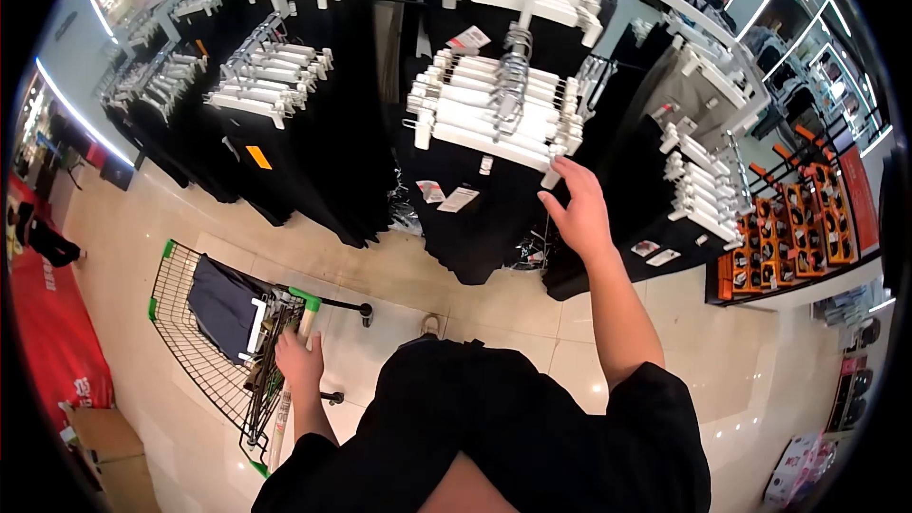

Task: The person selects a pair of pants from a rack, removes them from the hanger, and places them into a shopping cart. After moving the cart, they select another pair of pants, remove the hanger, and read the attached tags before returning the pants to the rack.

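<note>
My right hand [581, 209] reaches up to a rack of black trousers [475, 218] on white clip hangers [494, 119]. Its fingertips touch the clip at the right end of the front hanger, and the thumb stands apart from them. Paper tags hang from the front trousers. Low on the left, my left hand [300, 361] is closed around the handle [283, 418] of a wire shopping cart [176, 299] with green corners. Inside the cart lies a folded dark garment [220, 309] with a white hanger.
More black trousers on white hangers [271, 81] hang to the left, and others [703, 180] to the right. An orange display rack [788, 228] stands at the far right. A cardboard box [114, 446] and a red cloth [52, 323] are at the left edge.
</note>
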A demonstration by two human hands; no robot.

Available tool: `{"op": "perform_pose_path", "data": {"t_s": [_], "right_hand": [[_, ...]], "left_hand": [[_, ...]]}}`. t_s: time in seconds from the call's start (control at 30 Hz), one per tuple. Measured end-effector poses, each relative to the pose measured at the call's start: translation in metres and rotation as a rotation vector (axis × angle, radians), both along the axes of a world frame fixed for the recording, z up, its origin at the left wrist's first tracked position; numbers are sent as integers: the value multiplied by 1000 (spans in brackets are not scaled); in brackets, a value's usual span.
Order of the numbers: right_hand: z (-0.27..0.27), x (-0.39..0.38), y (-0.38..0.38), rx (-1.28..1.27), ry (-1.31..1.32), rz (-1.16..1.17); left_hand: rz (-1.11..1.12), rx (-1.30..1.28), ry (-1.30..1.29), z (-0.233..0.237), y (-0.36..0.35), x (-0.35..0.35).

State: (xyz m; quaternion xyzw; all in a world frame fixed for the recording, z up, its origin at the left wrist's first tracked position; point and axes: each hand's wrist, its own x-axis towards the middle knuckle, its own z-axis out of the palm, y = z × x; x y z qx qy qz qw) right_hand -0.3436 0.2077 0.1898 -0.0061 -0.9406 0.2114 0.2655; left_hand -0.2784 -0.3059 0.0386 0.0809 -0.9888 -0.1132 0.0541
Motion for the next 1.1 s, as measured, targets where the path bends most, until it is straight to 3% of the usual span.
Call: {"op": "perform_pose_path", "data": {"t_s": [0.13, 0.17, 0.27, 0.87, 1.1], "right_hand": [[-4, -34, -13, 170, -46, -86], [-3, -40, -18, 231, -69, -156], [-4, -51, -26, 313, -64, -206], [-11, -71, -32, 445, 67, -204], [-4, -70, -29, 363, 218, -140]], "left_hand": [[-76, 124, 120, -13, 9, -30], [59, 93, -123, -17, 10, -33], [116, -54, -132, -29, 12, -45], [200, -96, -165, -36, -57, -105], [189, -56, -186, -37, -80, -117]]}}
